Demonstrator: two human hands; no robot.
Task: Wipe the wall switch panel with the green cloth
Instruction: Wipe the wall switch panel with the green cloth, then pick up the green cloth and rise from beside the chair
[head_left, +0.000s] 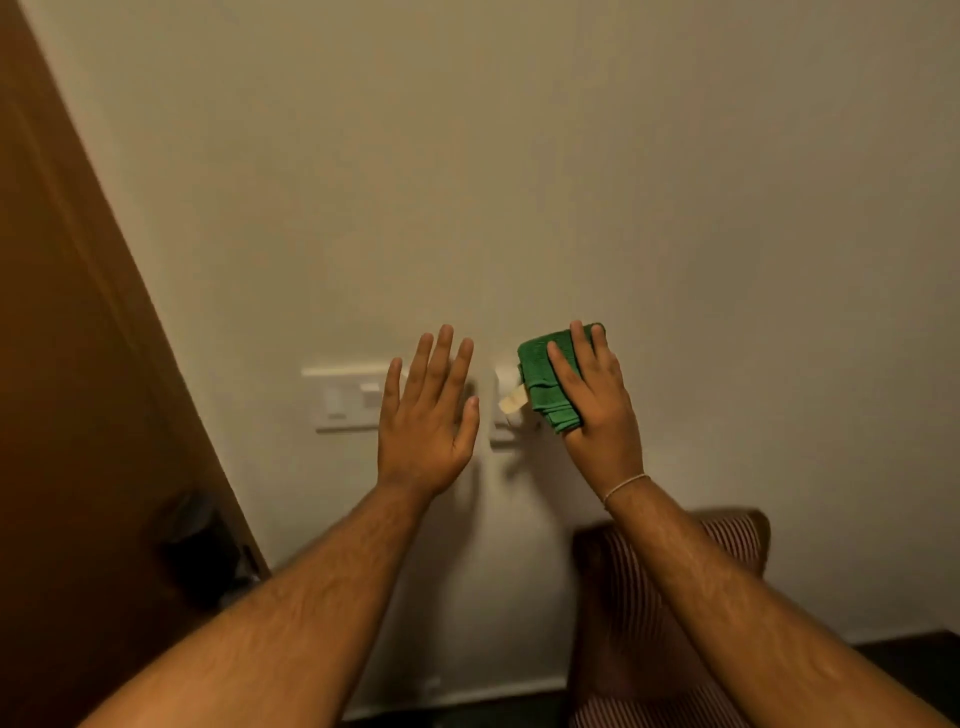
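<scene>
A white wall switch panel (345, 397) is mounted on the cream wall, its middle hidden behind my hands. My left hand (426, 421) is raised flat in front of the panel, fingers spread, holding nothing. My right hand (597, 410) presses a folded green cloth (540, 384) against the panel's right end (504, 415). A pale label hangs from the cloth's left edge. Whether my left palm touches the panel cannot be told.
A brown wooden door (67, 415) with a dark handle (192, 551) fills the left side. Below my right arm stands a striped upholstered chair (639, 597) against the wall. Dark floor shows along the skirting at the bottom.
</scene>
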